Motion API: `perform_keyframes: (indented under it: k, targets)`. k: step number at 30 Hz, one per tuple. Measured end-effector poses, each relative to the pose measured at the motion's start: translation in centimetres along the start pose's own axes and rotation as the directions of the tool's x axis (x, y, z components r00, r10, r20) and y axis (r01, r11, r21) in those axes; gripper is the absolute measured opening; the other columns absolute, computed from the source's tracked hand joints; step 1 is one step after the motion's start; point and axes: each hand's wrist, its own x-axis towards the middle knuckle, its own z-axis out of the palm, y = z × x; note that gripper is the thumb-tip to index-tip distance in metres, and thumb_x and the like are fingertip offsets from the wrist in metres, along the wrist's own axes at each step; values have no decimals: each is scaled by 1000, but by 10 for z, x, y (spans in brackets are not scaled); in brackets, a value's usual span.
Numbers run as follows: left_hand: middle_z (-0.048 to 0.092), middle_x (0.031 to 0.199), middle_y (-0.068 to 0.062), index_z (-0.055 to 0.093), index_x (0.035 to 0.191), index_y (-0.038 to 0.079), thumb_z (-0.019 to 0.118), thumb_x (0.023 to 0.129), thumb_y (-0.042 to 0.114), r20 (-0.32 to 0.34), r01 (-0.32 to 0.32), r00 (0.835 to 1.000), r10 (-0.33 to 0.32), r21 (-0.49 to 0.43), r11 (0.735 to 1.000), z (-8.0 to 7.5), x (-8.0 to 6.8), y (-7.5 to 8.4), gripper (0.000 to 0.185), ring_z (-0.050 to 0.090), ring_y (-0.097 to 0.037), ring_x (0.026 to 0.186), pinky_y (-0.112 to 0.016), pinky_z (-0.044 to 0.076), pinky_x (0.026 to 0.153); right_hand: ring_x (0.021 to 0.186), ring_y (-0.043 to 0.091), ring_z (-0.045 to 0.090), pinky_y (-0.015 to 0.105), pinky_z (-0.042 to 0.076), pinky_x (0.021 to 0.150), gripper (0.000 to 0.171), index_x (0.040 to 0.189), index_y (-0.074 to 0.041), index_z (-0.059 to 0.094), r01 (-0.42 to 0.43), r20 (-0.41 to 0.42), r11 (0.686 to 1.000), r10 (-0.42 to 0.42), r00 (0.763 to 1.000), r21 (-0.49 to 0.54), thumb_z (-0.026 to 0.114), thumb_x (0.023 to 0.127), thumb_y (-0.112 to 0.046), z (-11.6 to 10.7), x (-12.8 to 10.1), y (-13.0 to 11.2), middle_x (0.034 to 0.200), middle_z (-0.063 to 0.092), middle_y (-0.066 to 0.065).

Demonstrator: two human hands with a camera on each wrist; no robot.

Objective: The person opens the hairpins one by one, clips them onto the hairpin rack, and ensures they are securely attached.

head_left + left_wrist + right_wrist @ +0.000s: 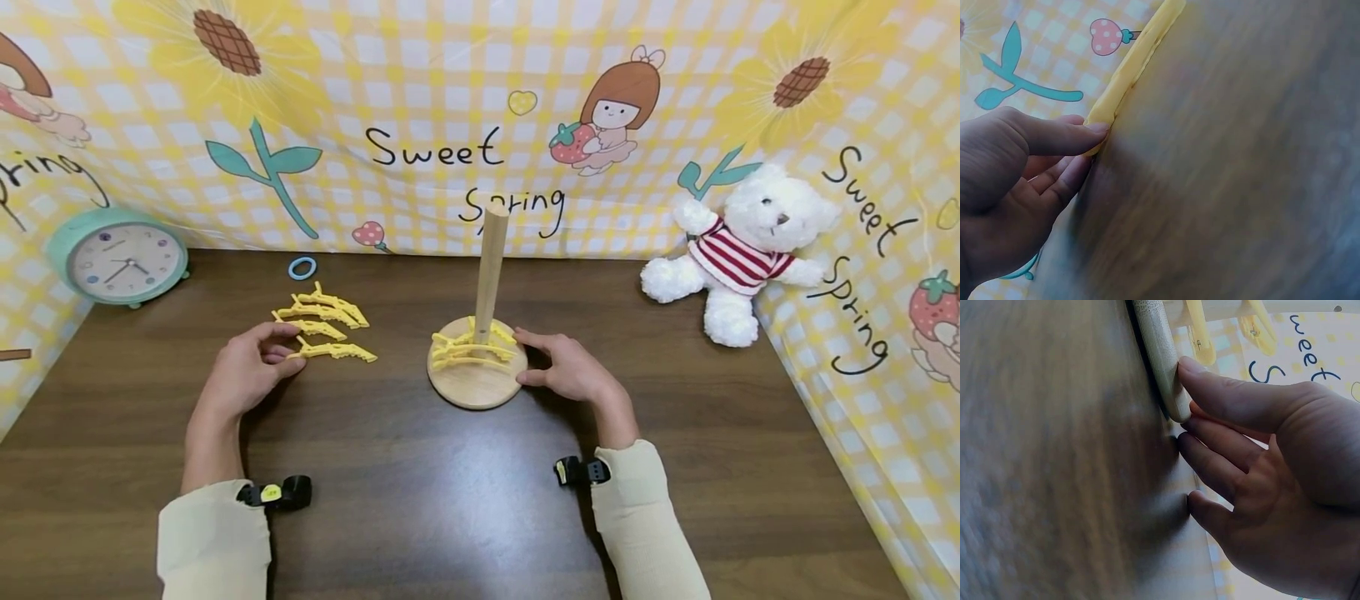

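Your left grip (251, 371) pinches a slim, jointed yellow plastic clip (337, 350) to the left of the round pale wooden stand with an upright post (480, 393). Thumb and fingertips are closed on the clip's outer end — the end away from the stand — and the rest of it sticks out past your fingertips. You have its long axis running sideways, with the free end pointing toward the stand and slanting slightly your way; whether it is clear of the counter (390, 483) you cannot tell.

Your right grip (566, 367) is at the right rim of the stand's base, thumb and forefinger spread along the edge and touching it, the other fingers loose.

Count the pieces: one clip is in your left fingers, and what look like three loose yellow clips (315, 327) lie left of the stand, just beyond the held one, roughly parallel to it. They overlap, so the number is uncertain. At least two yellow clips on the base (474, 361) lie crosswise around the stand's post.

You also have one small light-blue ring (302, 267) beyond the loose clips, left of the stand — and one white plush bear in a red-striped shirt (742, 246) to the stand's far right.
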Motion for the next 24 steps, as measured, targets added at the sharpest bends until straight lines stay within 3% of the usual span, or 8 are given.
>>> perform_keyframes:
  k: [8, 16, 24]
  targets:
    - [63, 110, -18, 56, 123, 5, 68, 86, 21, 15, -30, 999, 29, 31, 999, 1, -2, 1, 42, 61, -20, 91, -10, 45, 68, 138, 23, 33, 44, 32, 110, 66, 142, -15, 40, 4, -5, 1000, -4, 1000, -5, 70, 84, -23, 0, -1, 0, 146, 41, 2]
    - [63, 115, -12, 60, 121, 8, 70, 84, 32, -75, -81, 994, 78, -37, 996, 4, -13, 10, 46, 56, 1, 93, -5, 43, 74, 137, 23, 34, 43, 32, 110, 66, 142, -15, 40, 6, -5, 1000, -6, 1000, -10, 70, 84, -23, 1, 0, 1, 147, 40, 1]
    - [62, 113, -10, 61, 120, 7, 71, 83, 29, -86, -155, 986, 144, -132, 979, 9, -23, 26, 44, 59, 1, 95, -6, 45, 78, 137, 23, 34, 43, 32, 110, 65, 142, -15, 40, 6, -9, 1000, -6, 1000, -10, 70, 84, -23, 1, 1, 2, 147, 40, 2]
